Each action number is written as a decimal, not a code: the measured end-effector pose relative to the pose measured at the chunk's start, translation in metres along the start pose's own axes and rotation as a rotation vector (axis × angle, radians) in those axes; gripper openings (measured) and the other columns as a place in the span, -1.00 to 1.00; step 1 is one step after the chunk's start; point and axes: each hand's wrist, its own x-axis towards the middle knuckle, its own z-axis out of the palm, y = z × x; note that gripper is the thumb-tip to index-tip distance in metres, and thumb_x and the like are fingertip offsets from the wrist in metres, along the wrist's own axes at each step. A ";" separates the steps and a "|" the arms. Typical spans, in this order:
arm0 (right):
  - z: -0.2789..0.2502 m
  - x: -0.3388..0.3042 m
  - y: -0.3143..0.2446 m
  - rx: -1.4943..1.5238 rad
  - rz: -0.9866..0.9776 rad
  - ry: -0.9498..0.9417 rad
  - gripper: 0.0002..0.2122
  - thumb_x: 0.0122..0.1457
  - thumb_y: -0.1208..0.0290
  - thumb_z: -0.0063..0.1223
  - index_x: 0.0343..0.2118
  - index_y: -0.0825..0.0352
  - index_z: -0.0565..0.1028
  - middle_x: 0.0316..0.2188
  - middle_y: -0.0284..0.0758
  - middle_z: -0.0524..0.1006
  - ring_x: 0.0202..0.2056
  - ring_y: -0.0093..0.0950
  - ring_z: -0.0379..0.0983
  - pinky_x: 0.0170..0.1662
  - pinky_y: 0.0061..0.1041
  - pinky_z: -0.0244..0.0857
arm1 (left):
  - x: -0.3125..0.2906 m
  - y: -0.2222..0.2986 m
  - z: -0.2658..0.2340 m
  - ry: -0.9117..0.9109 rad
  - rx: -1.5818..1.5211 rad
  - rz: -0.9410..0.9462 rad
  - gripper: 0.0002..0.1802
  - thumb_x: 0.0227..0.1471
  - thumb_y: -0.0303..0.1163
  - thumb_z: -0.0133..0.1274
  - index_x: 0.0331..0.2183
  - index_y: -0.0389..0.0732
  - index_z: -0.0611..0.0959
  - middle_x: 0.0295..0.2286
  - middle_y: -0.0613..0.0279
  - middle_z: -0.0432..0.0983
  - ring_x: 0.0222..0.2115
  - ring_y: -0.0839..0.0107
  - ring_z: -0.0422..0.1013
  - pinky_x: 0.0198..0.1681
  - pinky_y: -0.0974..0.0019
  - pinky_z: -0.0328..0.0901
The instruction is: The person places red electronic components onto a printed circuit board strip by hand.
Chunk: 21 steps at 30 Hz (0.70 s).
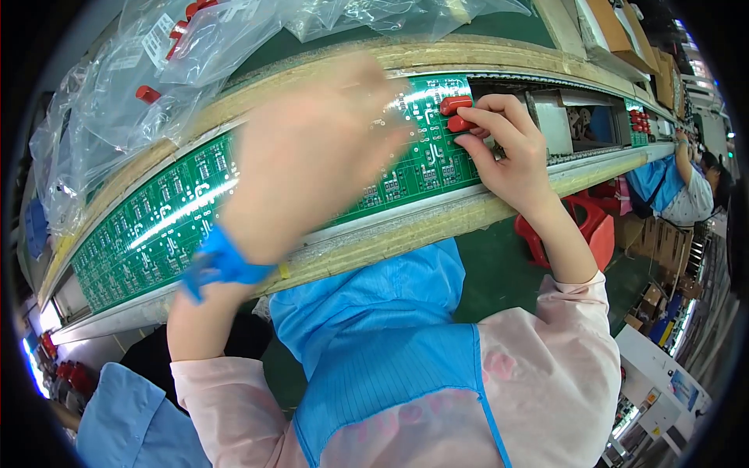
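Observation:
A long green circuit board panel (168, 210) lies in the rail in front of me. Near its right end, a red cylindrical component (456, 104) rests on the board. Just below it is a second red cylindrical component (461, 123), pinched between the thumb and fingers of my right hand (511, 148). My left hand (312, 148) is over the middle of the panel, smeared by motion, so its fingers and anything in them cannot be made out. A blue band (226, 261) is around the left wrist.
Clear plastic bags (117, 109) with red cylinders lie beyond the rail at left. The near rail edge (374, 242) runs between me and the board. Farther right along the line are another board with red parts (640, 125), a red chair (581, 230) and a person in blue (663, 187).

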 end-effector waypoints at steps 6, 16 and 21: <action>0.003 0.003 0.006 0.007 -0.020 -0.023 -0.74 -0.01 0.69 0.20 -0.20 0.36 0.58 -0.26 -0.25 0.47 -0.31 -0.37 0.54 -0.28 -0.49 0.46 | -0.016 0.016 0.044 -0.282 -0.078 0.042 -0.50 -0.08 -0.07 0.22 -0.12 -0.13 0.62 -0.39 0.30 0.40 -0.47 0.34 0.49 -0.47 0.28 0.37; 0.002 0.007 0.000 -0.053 -0.082 -0.059 -0.76 -0.01 0.70 0.20 -0.24 0.39 0.57 -0.28 -0.27 0.46 -0.33 -0.40 0.57 -0.31 -0.47 0.48 | -0.014 0.019 0.049 -0.277 -0.062 0.051 -0.55 -0.02 -0.10 0.20 -0.12 -0.14 0.63 -0.40 0.30 0.40 -0.47 0.33 0.49 -0.48 0.27 0.37; 0.003 0.008 0.002 -0.043 -0.104 -0.050 -0.69 -0.04 0.69 0.23 -0.18 0.38 0.53 -0.27 -0.26 0.45 -0.36 -0.41 0.55 -0.34 -0.48 0.46 | -0.017 0.013 0.041 -0.251 -0.135 0.020 -0.54 0.04 -0.12 0.15 -0.06 -0.16 0.58 -0.36 0.22 0.42 -0.47 0.24 0.49 -0.46 0.21 0.38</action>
